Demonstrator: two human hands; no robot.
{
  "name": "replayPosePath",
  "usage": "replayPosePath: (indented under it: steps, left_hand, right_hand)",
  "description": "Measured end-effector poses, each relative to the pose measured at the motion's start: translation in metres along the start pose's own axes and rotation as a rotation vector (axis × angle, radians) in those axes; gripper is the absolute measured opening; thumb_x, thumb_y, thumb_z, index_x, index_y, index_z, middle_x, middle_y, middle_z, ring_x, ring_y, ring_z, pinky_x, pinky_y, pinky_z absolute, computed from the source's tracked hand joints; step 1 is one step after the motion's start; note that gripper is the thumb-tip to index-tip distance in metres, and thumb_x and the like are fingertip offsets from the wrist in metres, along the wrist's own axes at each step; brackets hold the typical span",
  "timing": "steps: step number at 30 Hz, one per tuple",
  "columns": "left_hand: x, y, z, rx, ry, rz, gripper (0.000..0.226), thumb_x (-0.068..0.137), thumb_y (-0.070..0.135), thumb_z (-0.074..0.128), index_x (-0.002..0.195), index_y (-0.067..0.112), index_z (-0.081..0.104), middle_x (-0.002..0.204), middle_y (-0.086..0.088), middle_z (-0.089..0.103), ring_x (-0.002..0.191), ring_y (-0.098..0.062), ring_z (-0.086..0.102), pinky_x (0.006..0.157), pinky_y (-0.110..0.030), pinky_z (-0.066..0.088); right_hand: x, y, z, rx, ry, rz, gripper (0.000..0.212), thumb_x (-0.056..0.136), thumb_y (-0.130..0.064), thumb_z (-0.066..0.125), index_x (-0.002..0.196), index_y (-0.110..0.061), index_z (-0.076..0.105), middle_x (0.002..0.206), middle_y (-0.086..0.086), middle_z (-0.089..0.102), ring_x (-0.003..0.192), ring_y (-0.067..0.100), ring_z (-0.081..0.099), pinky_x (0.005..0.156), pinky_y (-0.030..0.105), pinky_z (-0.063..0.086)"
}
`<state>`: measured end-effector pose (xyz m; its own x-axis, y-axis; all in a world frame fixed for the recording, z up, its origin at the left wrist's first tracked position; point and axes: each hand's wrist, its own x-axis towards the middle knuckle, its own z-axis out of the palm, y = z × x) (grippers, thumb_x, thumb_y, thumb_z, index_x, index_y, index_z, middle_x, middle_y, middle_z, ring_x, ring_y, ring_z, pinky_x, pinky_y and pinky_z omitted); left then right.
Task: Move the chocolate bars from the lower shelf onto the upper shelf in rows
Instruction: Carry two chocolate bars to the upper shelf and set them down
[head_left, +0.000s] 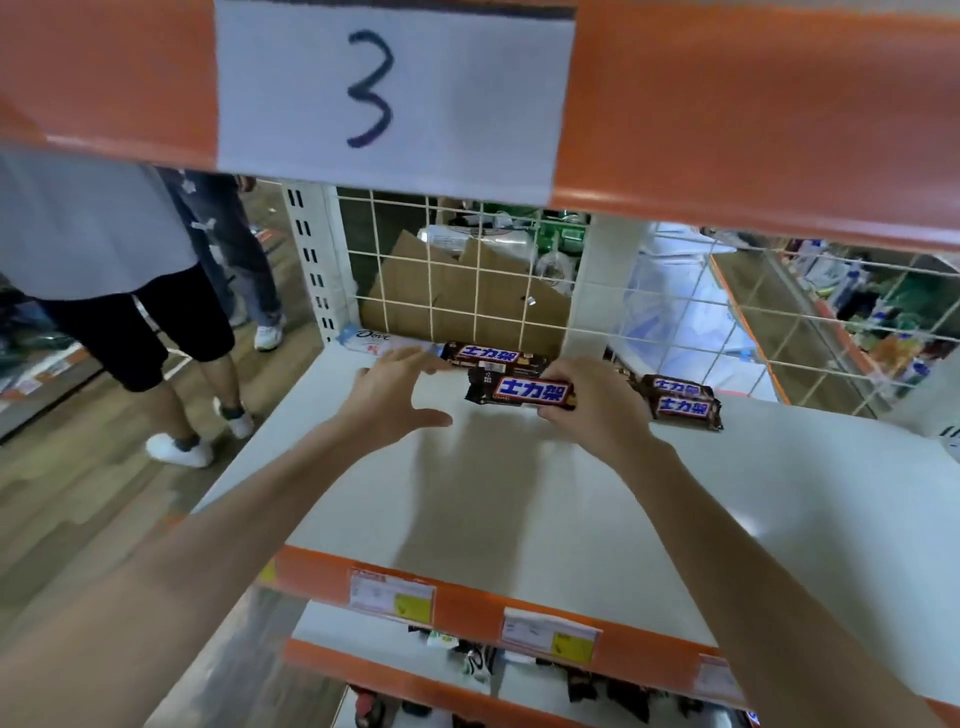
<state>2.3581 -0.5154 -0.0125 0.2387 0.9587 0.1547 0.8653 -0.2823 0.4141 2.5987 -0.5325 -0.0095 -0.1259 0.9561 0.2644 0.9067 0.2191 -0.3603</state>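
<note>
— Gripping anything? The right hand, I mean.
— Yes, it pinches a brown chocolate bar by its right end, just above the white upper shelf.
— And the left hand?
— Spread, fingers straight, holding nothing, fingertips near another bar by the wire back.
— More bars?
— Two bars lie side by side to the right; dark packets sit on the lower shelf.

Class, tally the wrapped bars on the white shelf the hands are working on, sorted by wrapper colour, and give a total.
Brown wrappers: 4, one at the back, one gripped by the right hand, two stacked at right
Pale blue-white wrapper: 1
Total: 5
</note>
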Motion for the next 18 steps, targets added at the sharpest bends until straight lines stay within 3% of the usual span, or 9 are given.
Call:
replayPosePath:
  steps: [18]
  left_hand:
    - [0.035, -0.023, -0.028, 0.079, -0.188, 0.096, 0.058, 0.079, 0.031, 0.071, 0.129, 0.019, 0.045, 0.13, -0.005, 0.049, 0.114, -0.019, 0.049, 0.096, -0.036, 0.044]
  right_hand:
    - [0.058, -0.036, 0.035, -0.063, -0.019, 0.073, 0.03, 0.08, -0.028, 0.072, 0.108, -0.022, 0.062, 0.106, -0.002, 0.06, 0.095, 0.017, 0.055, 0.071, 0.03, 0.046]
